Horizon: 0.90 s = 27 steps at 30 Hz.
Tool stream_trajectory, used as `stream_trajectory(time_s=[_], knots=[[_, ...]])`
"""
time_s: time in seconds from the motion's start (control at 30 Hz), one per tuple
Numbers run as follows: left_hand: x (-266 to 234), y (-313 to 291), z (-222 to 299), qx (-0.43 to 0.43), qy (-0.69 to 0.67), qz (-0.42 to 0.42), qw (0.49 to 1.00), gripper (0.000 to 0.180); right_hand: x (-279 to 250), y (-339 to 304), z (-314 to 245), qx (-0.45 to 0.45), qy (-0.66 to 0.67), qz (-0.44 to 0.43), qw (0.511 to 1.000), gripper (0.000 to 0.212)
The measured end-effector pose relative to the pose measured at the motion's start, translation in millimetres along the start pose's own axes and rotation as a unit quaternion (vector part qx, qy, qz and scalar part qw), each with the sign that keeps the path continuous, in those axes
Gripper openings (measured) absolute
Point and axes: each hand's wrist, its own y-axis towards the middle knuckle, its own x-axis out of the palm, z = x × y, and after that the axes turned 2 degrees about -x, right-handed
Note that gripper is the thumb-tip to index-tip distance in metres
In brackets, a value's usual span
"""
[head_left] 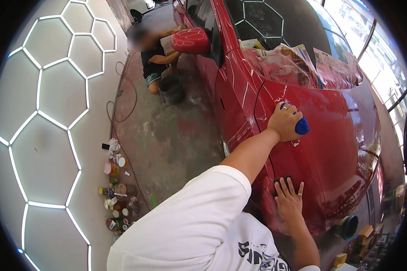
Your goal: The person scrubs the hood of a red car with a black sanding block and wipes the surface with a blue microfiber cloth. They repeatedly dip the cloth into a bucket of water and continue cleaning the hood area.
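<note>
My left hand (285, 122) is closed around a bunched blue cloth (302, 127), which rests on the red car's hood (332, 135) near its left edge. White suds streak the paint around this hand. Lower down, my right hand (288, 198) lies with fingers stretched over a small dark pad (282, 179), pressed to the car's front corner by the fender. The pad is mostly hidden beneath the fingers, and its exact kind does not show. Newspaper sheets (280, 63) and clear film cover the lower windshield.
Beside the red side mirror (191, 40), another person (156, 56) crouches with hands at the car, near a dark bucket (172, 89). Several cans and jars (117, 194) line the left wall, where a hose (135, 101) lies. Boxes (365, 232) and a round container (348, 226) stand at lower right.
</note>
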Motion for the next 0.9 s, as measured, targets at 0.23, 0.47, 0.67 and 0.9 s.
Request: stream_trajectory(time_s=[0.23,0.47,0.67,0.9], knots=[[0,1,0,0.006,-0.025,0.016,1.000,0.058,-3,-31,6,0.050,0.022,-0.071,0.996,0.067],[4,-4,-5,0.012,-0.029,0.034,0.999,0.056,17,-15,-11,0.082,0.013,-0.028,0.996,0.067],[1,-2,-5,0.013,-0.043,0.040,0.998,0.056,14,5,-21,0.113,-0.004,-0.023,0.993,0.070],[6,5,3,0.034,-0.030,0.031,0.999,0.052,15,-1,-33,0.143,0.026,-0.023,0.989,0.065]])
